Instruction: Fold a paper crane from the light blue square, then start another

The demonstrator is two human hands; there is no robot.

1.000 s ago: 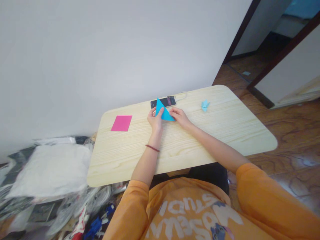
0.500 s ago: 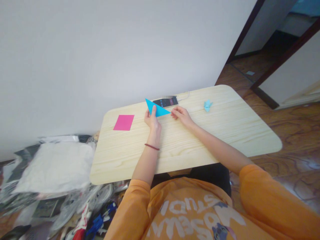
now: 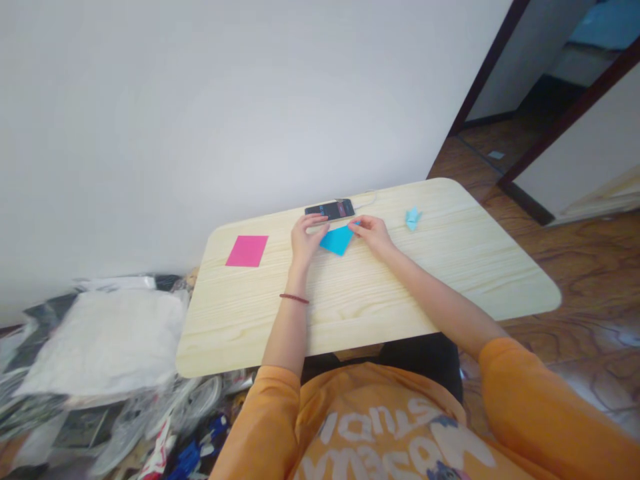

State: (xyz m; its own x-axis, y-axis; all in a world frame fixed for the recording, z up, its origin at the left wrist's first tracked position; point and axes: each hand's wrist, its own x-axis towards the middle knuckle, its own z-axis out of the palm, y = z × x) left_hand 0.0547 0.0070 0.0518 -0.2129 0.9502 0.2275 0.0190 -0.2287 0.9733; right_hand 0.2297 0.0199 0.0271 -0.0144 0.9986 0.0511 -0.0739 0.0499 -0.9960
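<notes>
A bright blue sheet of paper (image 3: 338, 241), folded to a triangle, is in front of me with its point toward me. My right hand (image 3: 373, 235) pinches its right corner between thumb and fingertips. At the paper's left corner is my left hand (image 3: 306, 239), thumb and fingers spread apart. The thumb is close to the paper's edge; whether it touches cannot be made out. Just beyond the paper lies a dark phone (image 3: 330, 210), near the left fingertips.
The pale wooden table (image 3: 370, 300) stands against a white wall. A pink paper square (image 3: 247, 251) lies on the left, a light blue folded paper piece (image 3: 413, 219) on the right. A white cable (image 3: 370, 199) runs behind the phone. Plastic-wrapped items (image 3: 100, 340) crowd the floor at left.
The blue paper has come down and turned, its point now toward me. My left hand has let go its grip and spread its fingers; my right hand has taken the right corner.
</notes>
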